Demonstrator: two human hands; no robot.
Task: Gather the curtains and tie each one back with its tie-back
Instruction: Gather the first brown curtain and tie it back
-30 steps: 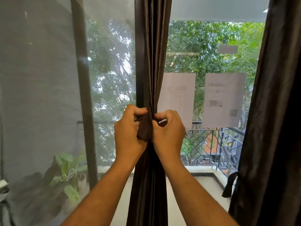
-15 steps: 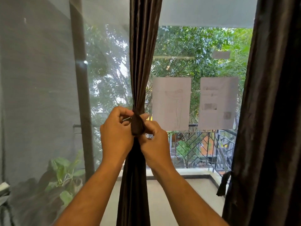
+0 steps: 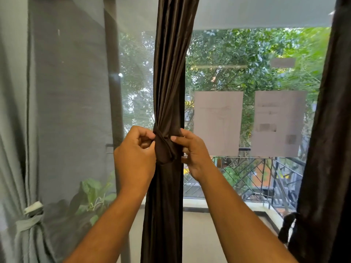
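Note:
A dark brown curtain hangs gathered into a narrow bundle in the middle of the window. A brown tie-back is wrapped and knotted around it at hand height. My left hand pinches the left side of the tie-back between thumb and curled fingers. On the knot's right side, my right hand pinches the band with thumb and fingertips. A second dark curtain hangs at the right edge, its dark tie-back dangling loose beside it.
A grey curtain at the far left is held by a grey tie-back. A sheer mesh screen covers the left pane. Two sheets of paper are stuck on the glass. A balcony railing and a potted plant lie beyond.
Both hands have moved apart from the front of the knot to its two sides. The tie-back now sits wrapped around the bundle. The camera view has shifted slightly.

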